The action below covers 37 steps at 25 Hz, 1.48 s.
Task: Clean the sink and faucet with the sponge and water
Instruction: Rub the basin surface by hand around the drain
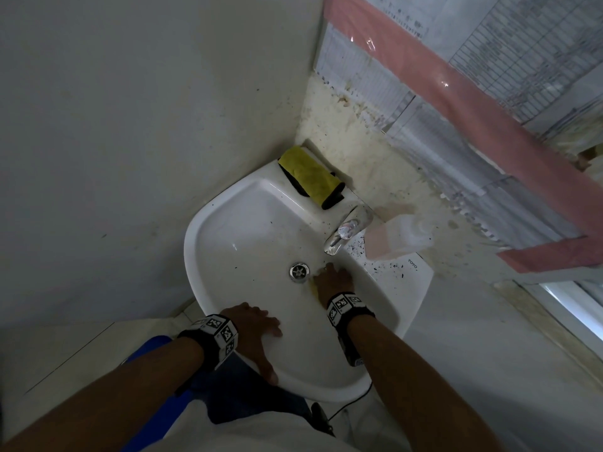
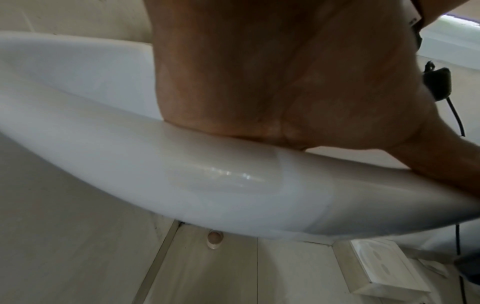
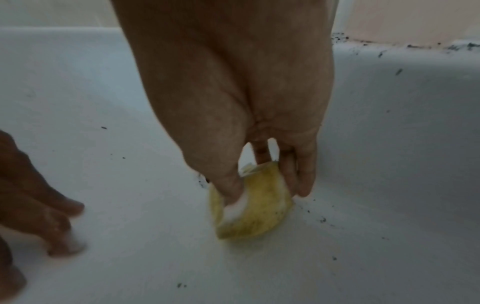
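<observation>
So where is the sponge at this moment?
The sponge is inside the sink, pinched in the right hand and pressed on the basin floor, just right of the drain and below the faucet.

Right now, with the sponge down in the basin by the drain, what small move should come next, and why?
Probably a short scrub toward the faucet side. The right hand pinches the yellow sponge against the sink floor beside the drain, and black specks lie just right of it. The left hand rests on the front rim.
</observation>
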Motion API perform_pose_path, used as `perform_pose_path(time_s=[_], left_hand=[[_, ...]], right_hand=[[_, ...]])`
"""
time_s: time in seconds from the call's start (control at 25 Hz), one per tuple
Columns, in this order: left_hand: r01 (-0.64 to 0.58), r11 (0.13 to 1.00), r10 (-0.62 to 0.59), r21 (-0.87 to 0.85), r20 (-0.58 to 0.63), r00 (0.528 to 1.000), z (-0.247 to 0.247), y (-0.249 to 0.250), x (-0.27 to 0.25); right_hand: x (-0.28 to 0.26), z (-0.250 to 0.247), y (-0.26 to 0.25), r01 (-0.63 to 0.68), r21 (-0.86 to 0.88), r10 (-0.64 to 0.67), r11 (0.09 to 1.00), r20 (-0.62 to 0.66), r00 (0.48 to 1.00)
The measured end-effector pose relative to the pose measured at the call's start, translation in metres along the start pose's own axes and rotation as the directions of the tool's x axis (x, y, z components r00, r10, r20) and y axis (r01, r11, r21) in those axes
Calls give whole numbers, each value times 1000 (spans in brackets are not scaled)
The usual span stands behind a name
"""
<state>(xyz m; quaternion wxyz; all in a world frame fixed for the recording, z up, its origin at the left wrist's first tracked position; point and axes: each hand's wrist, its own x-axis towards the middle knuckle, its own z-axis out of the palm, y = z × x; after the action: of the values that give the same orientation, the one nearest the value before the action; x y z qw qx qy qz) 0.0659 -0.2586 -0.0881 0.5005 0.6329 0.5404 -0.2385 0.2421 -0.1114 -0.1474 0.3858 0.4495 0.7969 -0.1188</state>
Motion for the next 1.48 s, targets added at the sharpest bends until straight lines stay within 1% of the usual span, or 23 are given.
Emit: perform_pose_path(time_s=[0.12,0.16,0.24,0.28,0.32,0.36,0.4,0.44,0.52,0.56,0.64,0.68,0.76,0.8,0.84,0.92,0.96,1.04,1.16,1.28,1.32,1.4,1.48], left_hand=[[9,1000,-9,0,1,1000,2,0,3],[8,1000,-8,-2,5,1000,2,0,3],[6,1000,-6,-2,9,1000,3,0,4],[9,1000,-9,-3,7,1000,3,0,4],[12,1000,-11,-2,6,1000,4,0,5],[11,1000,-11,1,10,1000,5,0,6],[9,1000,-9,3,13,1000,5,-1,7],[9,1000,-9,7,12,1000,5,-1,7],[9,1000,-9,9,2,1000,6,0,7],[8,1000,-8,9,-1,1000,5,0,7],[4,1000,-4,10,4,1000,4,-1,6],[1,1000,-1,3,8,1000,3,-1,5],[-6,1000,6,3,2,1000,2,0,3],[-9,1000,9,2,4,1000,2,-1,3],[-12,1000,11,5,8,1000,1,-1,2],[-13,1000,13,8,17,1000,1,-1,1],[-13,1000,13,4,21,1000,1,0,2],[-14,1000,14,3,25,1000,1,-1,2],[-23,1000,23,15,19,1000,-2,-1,1],[-18,1000,18,6,23,1000,-3,0,-2],[-17,1000,17,6,22,1000,-3,0,-2],[-20,1000,20,4,16,1000,-2,-1,-2],[-20,1000,20,-6,6,1000,-1,0,-1]], right_hand=[[-4,0,-1,68,19,-69,998,73,995],[-3,-1,0,61,20,-63,998,83,995],[1,-3,1,-4,21,4,1000,20,1000],[1,-4,0,-4,28,4,1000,-3,1000],[1,-4,-1,24,39,-25,999,16,1000],[-1,-4,-2,54,52,-57,997,64,996],[-3,-4,-3,56,62,-62,996,98,993],[-5,-4,-3,40,65,-46,997,88,995],[-6,-8,-4,-10,61,11,998,-19,1000],[-5,-7,-5,-2,67,4,998,-26,1000],[-4,-9,-7,74,92,-81,993,70,994],[-4,-9,-7,85,92,-94,992,95,991],[-2,-12,-6,35,68,-35,997,11,999],[-2,-13,-7,29,63,-28,998,-22,999],[-2,-13,-8,53,68,-52,996,-13,999],[0,-11,-11,82,83,-88,993,66,994],[1,-11,-12,57,98,-63,994,59,996],[3,-10,-15,5,104,-5,995,2,1000],[5,-11,-20,46,94,-52,994,58,997],[5,-13,-14,-21,86,22,996,-9,1000],[3,-13,-12,-7,79,7,997,3,1000],[-1,-13,-8,27,69,-33,997,94,995],[-10,-20,2,30,82,-39,996,114,993]])
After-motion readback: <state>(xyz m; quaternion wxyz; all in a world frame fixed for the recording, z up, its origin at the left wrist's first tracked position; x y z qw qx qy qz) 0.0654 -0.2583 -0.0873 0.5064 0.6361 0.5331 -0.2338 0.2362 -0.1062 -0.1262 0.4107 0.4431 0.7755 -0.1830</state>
